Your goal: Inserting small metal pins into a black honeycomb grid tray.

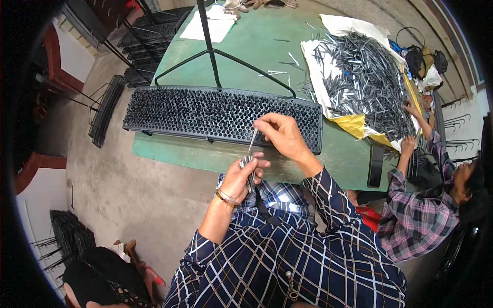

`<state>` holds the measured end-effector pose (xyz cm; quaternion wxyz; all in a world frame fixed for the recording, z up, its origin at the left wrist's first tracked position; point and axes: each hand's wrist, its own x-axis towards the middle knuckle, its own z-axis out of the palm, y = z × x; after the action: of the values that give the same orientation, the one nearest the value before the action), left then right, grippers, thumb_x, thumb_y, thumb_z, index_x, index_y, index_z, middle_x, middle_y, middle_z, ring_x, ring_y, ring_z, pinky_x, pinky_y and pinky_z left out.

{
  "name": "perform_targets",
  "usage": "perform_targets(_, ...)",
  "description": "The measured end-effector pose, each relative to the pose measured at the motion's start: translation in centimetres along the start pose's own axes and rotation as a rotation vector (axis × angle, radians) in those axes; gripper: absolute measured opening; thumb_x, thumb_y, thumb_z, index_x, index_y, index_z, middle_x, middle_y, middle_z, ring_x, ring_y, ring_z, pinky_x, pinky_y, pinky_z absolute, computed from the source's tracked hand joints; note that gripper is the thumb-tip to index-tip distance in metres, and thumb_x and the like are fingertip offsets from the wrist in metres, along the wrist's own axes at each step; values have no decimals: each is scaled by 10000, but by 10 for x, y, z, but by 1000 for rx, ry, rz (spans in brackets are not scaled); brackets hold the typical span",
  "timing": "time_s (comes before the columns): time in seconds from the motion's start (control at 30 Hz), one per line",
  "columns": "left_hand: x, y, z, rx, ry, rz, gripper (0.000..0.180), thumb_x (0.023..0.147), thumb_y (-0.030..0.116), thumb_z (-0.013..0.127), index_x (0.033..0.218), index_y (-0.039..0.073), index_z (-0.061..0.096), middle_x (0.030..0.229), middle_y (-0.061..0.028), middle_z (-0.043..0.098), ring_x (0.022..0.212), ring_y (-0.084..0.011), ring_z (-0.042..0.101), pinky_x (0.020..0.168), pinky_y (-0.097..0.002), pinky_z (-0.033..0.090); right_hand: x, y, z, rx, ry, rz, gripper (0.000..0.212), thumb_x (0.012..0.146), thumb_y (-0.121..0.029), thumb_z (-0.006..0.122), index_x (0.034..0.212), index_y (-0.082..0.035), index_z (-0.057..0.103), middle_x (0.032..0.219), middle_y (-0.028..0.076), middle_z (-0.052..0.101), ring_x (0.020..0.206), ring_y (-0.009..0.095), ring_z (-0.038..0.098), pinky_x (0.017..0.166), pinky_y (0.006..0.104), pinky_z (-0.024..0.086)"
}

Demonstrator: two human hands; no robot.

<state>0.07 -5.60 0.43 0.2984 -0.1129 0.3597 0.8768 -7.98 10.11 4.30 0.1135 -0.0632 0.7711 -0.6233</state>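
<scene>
My left hand (242,178) grips a small bundle of thin metal pins (248,165) upright near the front edge of the green table (195,156). My right hand (281,134) pinches a single metal pin (253,139) by its top end, just above the bundle. Both hands hover in front of a long black perforated rack (205,110) lying across the table, most of its holes filled with pins.
A large heap of loose grey pins (367,77) lies on white and yellow sheeting at the right. A black tripod stand (213,49) straddles the rack's far side. A person in a plaid shirt (418,213) works at the table's right end. Black wire racks (105,110) lean on the left floor.
</scene>
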Motion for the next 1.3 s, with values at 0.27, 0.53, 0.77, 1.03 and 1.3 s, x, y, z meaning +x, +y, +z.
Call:
perform_targets(0.27,2,-4,-1,14,40,-9,253,941,165,519,1153,28,527,961,-109,643,674,-96,526,560,-218,427,19,8,10,-336,362,-538,99,838,-82,630,868,12,637,809,93,618,648,187,583,561,275,450)
perform_targets(0.53,-4,0,1,54,66,-48,255,945,186,521,1161,51,529,948,-90,636,654,-87,513,500,-182,384,19,27,18,-565,296,-725,98,773,-113,676,832,-42,641,845,76,623,736,248,612,644,347,470)
perform_targets(0.77,-3,1,2,61,45,-30,270,944,201,527,1161,41,530,941,-99,646,637,-88,511,495,-183,373,14,19,16,-701,278,-756,101,762,-128,682,816,-52,644,849,58,613,741,236,601,646,333,455)
perform_targets(1.03,-5,3,5,80,16,24,260,948,175,511,1159,24,525,949,-103,645,614,-75,494,479,-181,376,-3,1,3,-314,7,-289,160,801,-157,687,839,-2,695,831,63,629,724,127,597,604,268,462)
perform_targets(1.3,-3,5,13,169,9,69,283,952,173,499,1171,-6,507,969,-116,650,669,-81,548,515,-196,429,-15,3,-7,9,-116,10,172,853,-171,660,875,-3,688,729,-12,640,612,45,540,542,206,439)
